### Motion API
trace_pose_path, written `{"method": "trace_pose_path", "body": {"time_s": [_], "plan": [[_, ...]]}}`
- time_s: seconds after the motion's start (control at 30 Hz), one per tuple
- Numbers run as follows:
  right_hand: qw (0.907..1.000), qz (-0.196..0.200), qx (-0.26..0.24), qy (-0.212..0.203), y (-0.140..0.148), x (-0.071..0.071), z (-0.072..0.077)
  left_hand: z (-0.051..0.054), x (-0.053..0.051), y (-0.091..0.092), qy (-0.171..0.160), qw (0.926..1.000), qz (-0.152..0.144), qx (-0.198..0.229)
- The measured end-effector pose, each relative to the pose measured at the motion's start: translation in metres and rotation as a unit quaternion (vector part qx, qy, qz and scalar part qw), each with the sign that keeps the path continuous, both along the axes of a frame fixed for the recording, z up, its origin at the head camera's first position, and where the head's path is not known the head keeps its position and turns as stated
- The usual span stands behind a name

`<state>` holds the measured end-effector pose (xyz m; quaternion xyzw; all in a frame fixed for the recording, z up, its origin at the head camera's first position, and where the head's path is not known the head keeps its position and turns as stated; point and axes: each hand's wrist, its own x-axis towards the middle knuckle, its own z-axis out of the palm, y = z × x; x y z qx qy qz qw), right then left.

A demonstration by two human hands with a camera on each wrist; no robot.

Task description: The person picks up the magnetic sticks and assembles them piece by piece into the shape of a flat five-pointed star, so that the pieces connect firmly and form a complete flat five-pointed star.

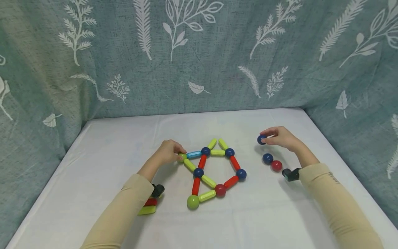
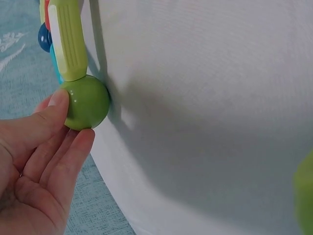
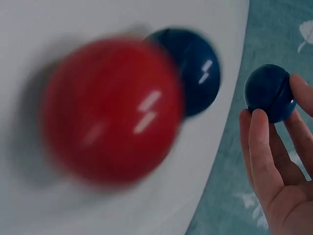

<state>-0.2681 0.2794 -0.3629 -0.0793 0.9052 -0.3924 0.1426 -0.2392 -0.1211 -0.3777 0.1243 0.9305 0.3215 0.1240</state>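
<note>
My left hand (image 1: 167,152) pinches a green ball (image 2: 89,103) between thumb and fingers. That ball joins a light-blue rod (image 1: 194,154) and a yellow-green rod (image 1: 190,165) at the left corner of a flat structure of rods and balls. Over on the right, my right hand (image 1: 282,137) holds a loose dark-blue ball (image 3: 266,93) by its fingertips, raised above the table. Below it lie another blue ball (image 1: 267,158) and a red ball (image 1: 276,166), side by side. Two yellow-green rods (image 1: 222,144) stick out from the structure's far side, their tips apart.
Loose red rods (image 1: 151,202) and yellow-green rods (image 1: 147,210) lie partly hidden by my left sleeve. The structure's near corner ends in a green ball (image 1: 193,202). A white cloth (image 1: 248,221) covers the table, and a patterned curtain (image 1: 192,69) hangs behind it.
</note>
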Motion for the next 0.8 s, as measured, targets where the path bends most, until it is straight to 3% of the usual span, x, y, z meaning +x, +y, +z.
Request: {"method": "trace_pose_path", "body": {"time_s": [0.17, 0.37, 0.8], "plan": [[0.9997, 0.001, -0.014, -0.021, -0.04, -0.022, 0.004, 0.0, 0.0, -0.002, -0.004, 1.0, 0.007, 0.0], [0.9986, 0.002, -0.038, -0.038, -0.079, -0.045, -0.005, -0.002, -0.001, -0.003, -0.004, 0.9999, 0.009, -0.004], [0.9979, 0.017, -0.02, -0.059, -0.13, -0.061, -0.016, -0.002, -0.001, -0.001, -0.004, 1.0, 0.004, 0.003]]}}
